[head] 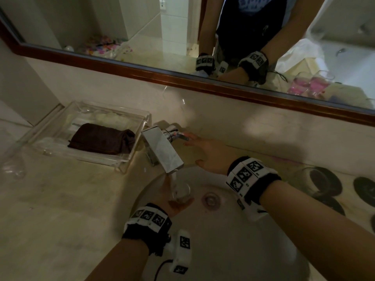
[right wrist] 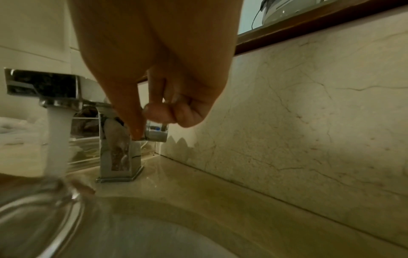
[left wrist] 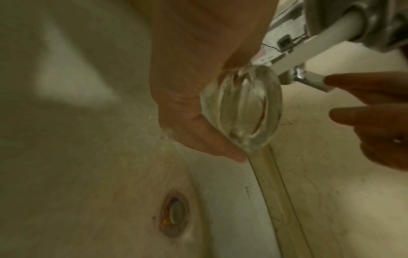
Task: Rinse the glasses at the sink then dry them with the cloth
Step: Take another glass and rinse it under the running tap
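Clear glass [head: 181, 191] sits under the tap [head: 162, 151] spout, over the sink [head: 227, 230], with water running into it. Left hand [head: 174, 201] is clamped round the glass; the left wrist view shows its thick base [left wrist: 243, 108] facing the camera, thumb along one side. Right hand [head: 211, 157] is at the tap lever [head: 181, 136]: in the right wrist view the thumb and curled fingers [right wrist: 159, 111] pinch the lever end, the stream falling left of it. Brown cloth [head: 103, 139] lies folded in a clear tray [head: 129, 159] on the tabletop [head: 60, 209], left of the tap, apart from both hands. More glasses [head: 316, 181] stand at the tabletop's right edge beside dark round coasters [head: 365, 188], too blurred to count. Mirror [head: 142, 27] with a wood frame runs along the wall behind.
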